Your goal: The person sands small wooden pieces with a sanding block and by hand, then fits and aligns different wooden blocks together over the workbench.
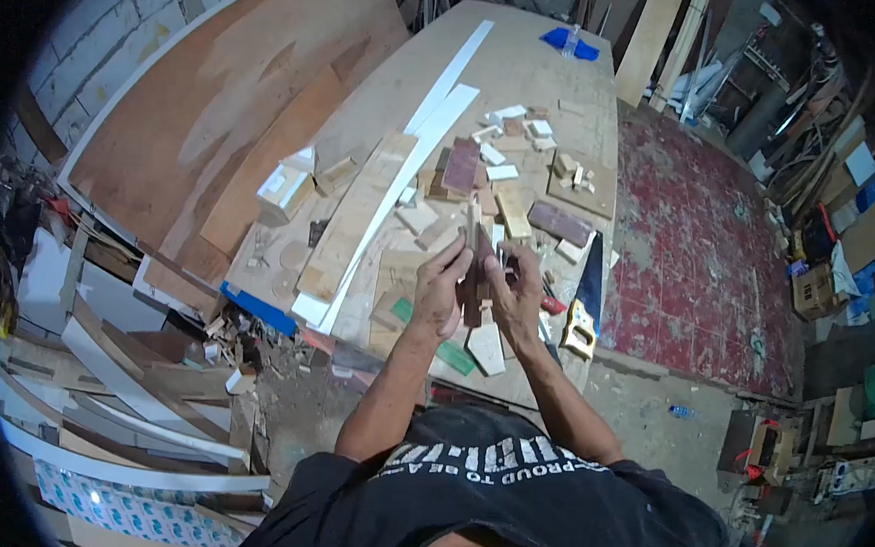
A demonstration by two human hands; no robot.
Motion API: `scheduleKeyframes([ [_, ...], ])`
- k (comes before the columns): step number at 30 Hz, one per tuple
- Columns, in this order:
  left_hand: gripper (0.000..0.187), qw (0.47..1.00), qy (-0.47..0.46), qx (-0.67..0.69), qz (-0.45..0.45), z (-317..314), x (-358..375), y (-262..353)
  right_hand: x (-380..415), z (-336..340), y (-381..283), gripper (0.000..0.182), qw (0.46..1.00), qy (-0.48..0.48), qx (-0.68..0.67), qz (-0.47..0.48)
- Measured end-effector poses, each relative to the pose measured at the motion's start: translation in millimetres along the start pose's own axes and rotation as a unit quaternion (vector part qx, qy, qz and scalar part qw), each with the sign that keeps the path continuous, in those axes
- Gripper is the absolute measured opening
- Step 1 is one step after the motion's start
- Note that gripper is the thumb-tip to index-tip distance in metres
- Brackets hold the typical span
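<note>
Over the near part of the workbench, my left hand (438, 292) and my right hand (519, 291) come together around a dark brown piece of wood (474, 294). My left fingers press on its left side, while the right thumb and fingers close on the other. A narrow pale wood strip (474, 219) stands along its far end, near my left fingertips. Below the hands lie a white pointed offcut (488, 350) and a green flat piece (455, 357). Just right of my right hand is a hand saw (584, 321) with a yellow-and-black handle.
Many wood offcuts (461, 165) cover the middle of the workbench (388, 100). Long white strips (447, 114) run along its left part. At the far end sits a blue cloth (572, 46) with a clear bottle. A large brown panel (208, 89) leans at the left.
</note>
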State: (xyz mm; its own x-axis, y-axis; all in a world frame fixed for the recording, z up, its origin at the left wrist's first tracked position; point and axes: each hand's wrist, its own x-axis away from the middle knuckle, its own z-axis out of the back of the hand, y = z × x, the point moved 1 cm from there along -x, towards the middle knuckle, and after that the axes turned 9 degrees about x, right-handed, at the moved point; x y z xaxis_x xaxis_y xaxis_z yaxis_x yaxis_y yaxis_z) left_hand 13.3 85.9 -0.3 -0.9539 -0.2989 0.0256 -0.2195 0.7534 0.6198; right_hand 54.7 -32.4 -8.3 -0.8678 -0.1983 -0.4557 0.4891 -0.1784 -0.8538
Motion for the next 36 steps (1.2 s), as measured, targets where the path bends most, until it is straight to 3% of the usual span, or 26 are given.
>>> scheduleKeyframes([
  [4, 0.041, 1.000, -0.011, 0.010, 0.021, 5, -7, -3, 6, -1, 8, 0.027, 0.999, 0.005, -0.029, -0.035],
  [9, 0.049, 0.999, -0.031, -0.029, 0.016, -6, -10, -8, -5, 0, 1, 0.026, 0.995, 0.055, 0.045, 0.069],
  [10, 0.052, 0.997, -0.065, -0.029, 0.003, -14, -6, -10, -24, 2, 5, 0.024, 0.996, 0.051, 0.060, 0.030],
  [11, 0.052, 0.997, -0.066, -0.029, 0.009, -16, -4, -15, -43, 2, 8, 0.023, 0.998, 0.060, -0.008, 0.001],
  [13, 0.051, 0.997, -0.075, -0.033, -0.004, -19, -2, -17, -58, 6, -6, 0.022, 0.993, 0.086, 0.061, 0.056],
  [15, 0.052, 0.996, -0.089, -0.006, -0.004, -23, -7, -13, -30, 5, 0, 0.027, 0.998, 0.051, 0.013, -0.017],
  [16, 0.056, 0.995, -0.086, -0.052, -0.016, -22, -8, -8, -12, 3, 5, 0.028, 0.999, 0.049, -0.005, 0.013],
  [17, 0.060, 0.991, -0.083, -0.098, -0.029, -21, -8, -4, 5, 1, 4, 0.030, 0.997, 0.053, -0.049, -0.017],
  [19, 0.054, 0.990, -0.092, -0.105, -0.019, -12, -6, -13, -6, 2, 2, 0.030, 0.993, 0.075, -0.091, 0.013],
  [21, 0.054, 0.990, -0.110, -0.075, -0.052, -16, -3, -25, -44, 16, -10, 0.023, 0.999, 0.047, 0.014, -0.018],
  [25, 0.055, 0.994, -0.096, -0.040, -0.023, -23, -9, -17, -43, 11, -5, 0.025, 0.993, 0.073, 0.071, 0.059],
  [27, 0.055, 0.994, -0.091, -0.045, -0.034, -22, -8, -9, -7, 5, -10, 0.028, 0.992, 0.089, 0.004, 0.084],
  [29, 0.057, 0.992, -0.109, -0.057, -0.009, -20, -1, -12, -19, 9, -3, 0.026, 0.990, 0.094, 0.063, 0.080],
  [31, 0.060, 0.988, -0.115, -0.095, -0.042, -19, -1, -24, -56, 18, -19, 0.021, 0.995, 0.086, 0.041, 0.020],
  [33, 0.061, 0.992, -0.119, -0.022, -0.032, -30, 1, -19, -60, 16, -16, 0.021, 0.989, 0.089, 0.082, 0.081],
  [35, 0.061, 0.992, -0.114, -0.027, -0.035, -25, -1, -14, -21, 12, -25, 0.021, 0.989, 0.093, 0.085, 0.073],
  [36, 0.060, 0.984, -0.113, -0.122, -0.061, -20, -1, -12, -15, 2, -22, 0.021, 0.992, 0.107, -0.049, 0.047],
])
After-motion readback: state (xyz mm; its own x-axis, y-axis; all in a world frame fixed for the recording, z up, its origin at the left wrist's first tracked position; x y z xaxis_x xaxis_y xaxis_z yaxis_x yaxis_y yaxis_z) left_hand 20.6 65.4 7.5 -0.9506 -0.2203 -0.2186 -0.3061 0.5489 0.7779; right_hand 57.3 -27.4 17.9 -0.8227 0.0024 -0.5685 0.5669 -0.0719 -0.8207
